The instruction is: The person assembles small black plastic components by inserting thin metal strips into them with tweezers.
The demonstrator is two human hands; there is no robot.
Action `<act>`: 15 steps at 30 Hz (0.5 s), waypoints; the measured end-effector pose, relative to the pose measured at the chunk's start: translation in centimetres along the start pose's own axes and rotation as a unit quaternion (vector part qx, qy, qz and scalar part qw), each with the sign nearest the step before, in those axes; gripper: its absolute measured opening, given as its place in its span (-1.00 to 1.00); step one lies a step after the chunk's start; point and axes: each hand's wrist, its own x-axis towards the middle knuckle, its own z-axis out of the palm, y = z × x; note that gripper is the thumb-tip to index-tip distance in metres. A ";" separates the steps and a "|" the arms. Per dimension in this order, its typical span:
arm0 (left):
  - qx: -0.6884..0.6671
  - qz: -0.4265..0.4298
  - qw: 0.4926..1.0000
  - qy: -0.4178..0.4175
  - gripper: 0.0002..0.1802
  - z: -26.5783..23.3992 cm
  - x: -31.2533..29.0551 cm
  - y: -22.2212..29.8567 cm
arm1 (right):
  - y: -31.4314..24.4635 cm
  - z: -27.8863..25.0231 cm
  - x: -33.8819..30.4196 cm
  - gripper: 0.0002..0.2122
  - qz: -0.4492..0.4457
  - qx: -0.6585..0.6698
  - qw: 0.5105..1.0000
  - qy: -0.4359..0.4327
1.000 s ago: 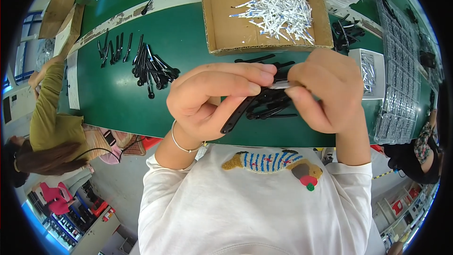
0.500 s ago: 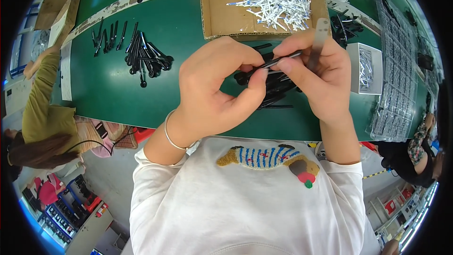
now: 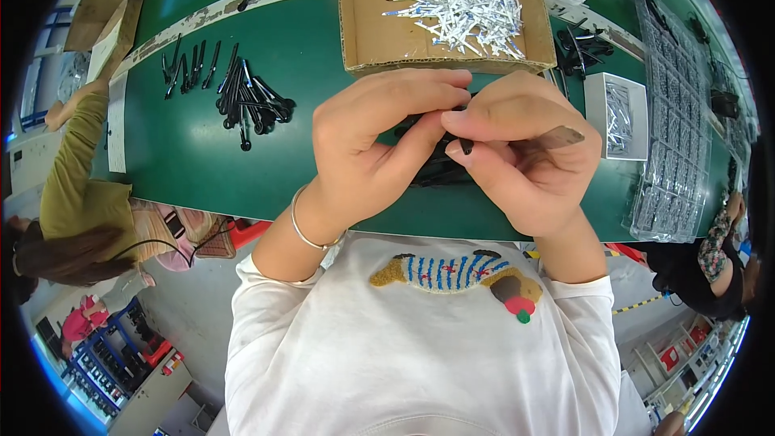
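Beneath the fingers spreads the green flat table (image 3: 202, 173), with the open brown cardboard box (image 3: 363, 16) just beyond them. The left hand (image 3: 363, 137) has bent fingers, but whether they grasp anything I cannot tell; beside it, the right hand (image 3: 549, 165) pinches the slim black plastic-looking piece (image 3: 467, 146) between thumb and forefinger. A steady, light pinch would serve well, with the thin grey metal-looking strip (image 3: 559, 139) held securely among the right fingers.

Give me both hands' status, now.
Left hand: curled; its grip cannot be told.
Right hand: closed, pinching a black piece, also holding a thin metal strip.
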 end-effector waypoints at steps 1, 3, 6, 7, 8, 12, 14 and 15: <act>-0.004 -0.002 1.000 0.000 -0.82 0.0 0.0 0.0 | 0.2 -0.1 0.1 -0.78 -0.001 0.001 1.000 0.000; -0.008 -0.005 1.000 -0.001 -0.82 0.1 0.1 0.0 | 0.4 -0.3 0.1 -0.78 -0.036 -0.026 0.999 -0.019; -0.004 -0.007 1.000 -0.001 -0.82 0.2 0.1 0.0 | 0.2 -0.3 0.0 -0.78 -0.019 -0.020 1.000 -0.008; -0.007 -0.007 1.000 -0.002 -0.82 0.2 0.1 -0.1 | 0.2 -0.3 0.0 -0.78 -0.019 -0.020 1.000 -0.008; -0.010 -0.007 1.000 -0.003 -0.82 0.2 0.1 -0.2 | 0.2 -0.3 0.0 -0.78 -0.021 -0.024 0.999 -0.010; 0.008 -0.013 1.000 0.003 -0.82 -0.5 -0.2 -0.1 | 0.1 0.2 0.2 -0.77 0.011 -0.011 1.000 -0.015; 0.028 -0.017 0.998 -0.057 -0.77 -0.9 -0.4 0.2 | 0.3 0.0 -0.1 -0.77 0.014 0.011 1.000 -0.019; 0.032 0.003 0.998 -0.053 -0.76 -1.2 -0.5 0.5 | 0.5 -0.1 -0.2 -0.79 0.006 0.004 0.999 -0.033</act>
